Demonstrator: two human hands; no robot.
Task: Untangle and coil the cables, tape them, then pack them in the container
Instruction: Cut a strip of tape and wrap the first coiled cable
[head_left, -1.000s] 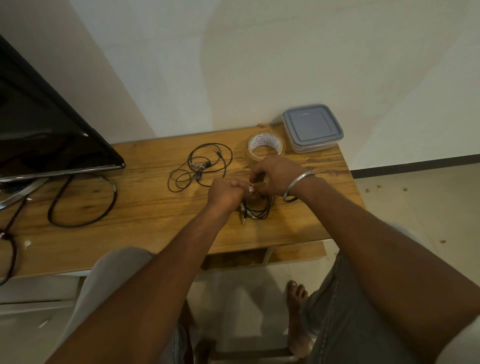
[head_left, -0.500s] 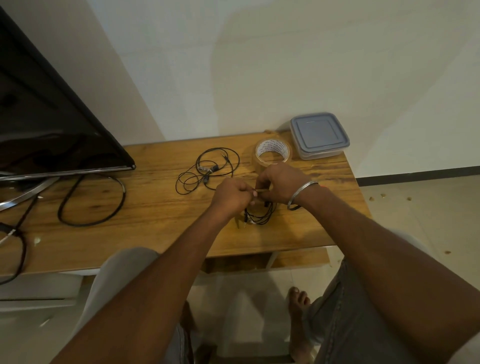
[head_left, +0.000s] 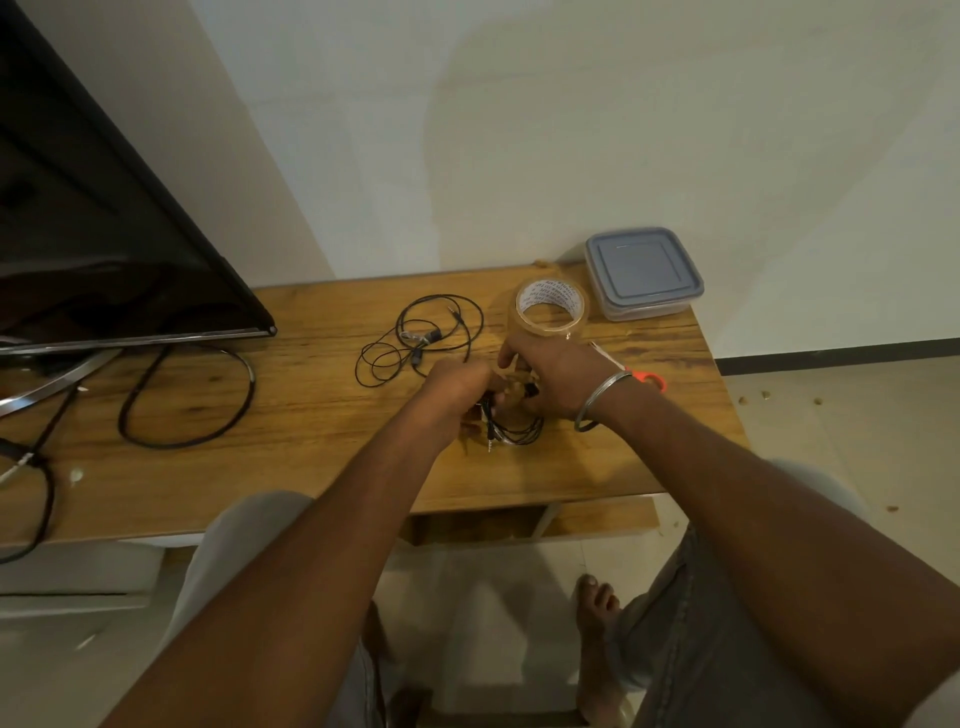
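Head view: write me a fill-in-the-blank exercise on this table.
1. The container has its lid ____.
2. The tape roll stands between the loose cable and the ____.
3. The left hand and right hand grip the coiled cable; behind them lie scissors with an ____ handle.
Missing words: on; container; orange.

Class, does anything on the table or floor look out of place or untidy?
One cable lies in loose tangled loops left of the tape, uncoiled. Crumbs dot the floor right of the table. Nothing looks damaged.

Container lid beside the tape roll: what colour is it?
The container lid is greyish blue, clearest in the head view.
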